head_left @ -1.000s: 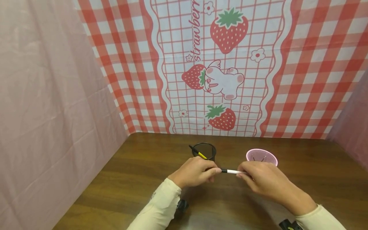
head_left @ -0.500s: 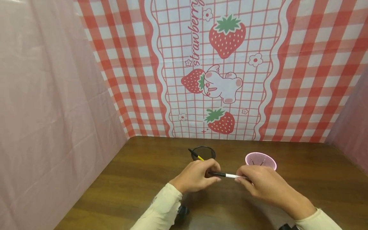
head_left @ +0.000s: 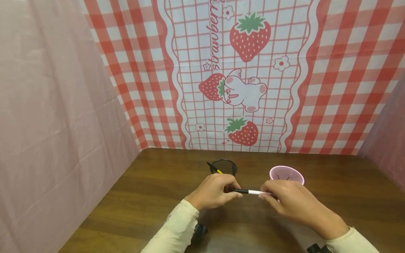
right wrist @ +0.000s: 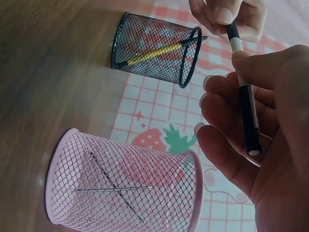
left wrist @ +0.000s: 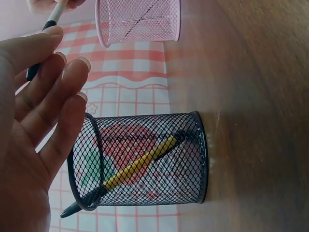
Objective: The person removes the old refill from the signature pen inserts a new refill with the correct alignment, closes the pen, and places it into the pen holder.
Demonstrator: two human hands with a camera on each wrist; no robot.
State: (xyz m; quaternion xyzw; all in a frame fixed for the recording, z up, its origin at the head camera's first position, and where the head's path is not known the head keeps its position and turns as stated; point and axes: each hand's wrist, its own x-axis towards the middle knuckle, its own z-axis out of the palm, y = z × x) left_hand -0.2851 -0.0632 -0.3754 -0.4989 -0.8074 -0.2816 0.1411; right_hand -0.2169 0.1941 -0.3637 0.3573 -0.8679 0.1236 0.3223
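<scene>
A slim black-and-white pen point(head_left: 254, 192) is held level between both hands above the table. My left hand point(head_left: 215, 191) pinches its black end between thumb and index finger; the other left fingers are bent loosely. The right hand point(head_left: 292, 200) grips the white middle part, thumb on top, and the pen's other black end point(right wrist: 249, 121) lies along the fingers in the right wrist view. Behind the left hand stands a black mesh pen cup point(left wrist: 204, 159) with a yellow-and-black pen point(left wrist: 130, 171) leaning in it. A pink mesh pen cup point(right wrist: 52, 179) stands behind the right hand.
Two thin dark sticks point(right wrist: 118, 189) lie crossed inside the pink cup. The brown wooden table point(head_left: 126, 200) ends at a red-and-white strawberry cloth point(head_left: 246, 84) at the back. A pale pink curtain point(head_left: 63, 123) hangs at the left side.
The left fingers have loosened and slid a little left along the pen, so more of its black end shows. My right hand keeps its grip, nearly still.
</scene>
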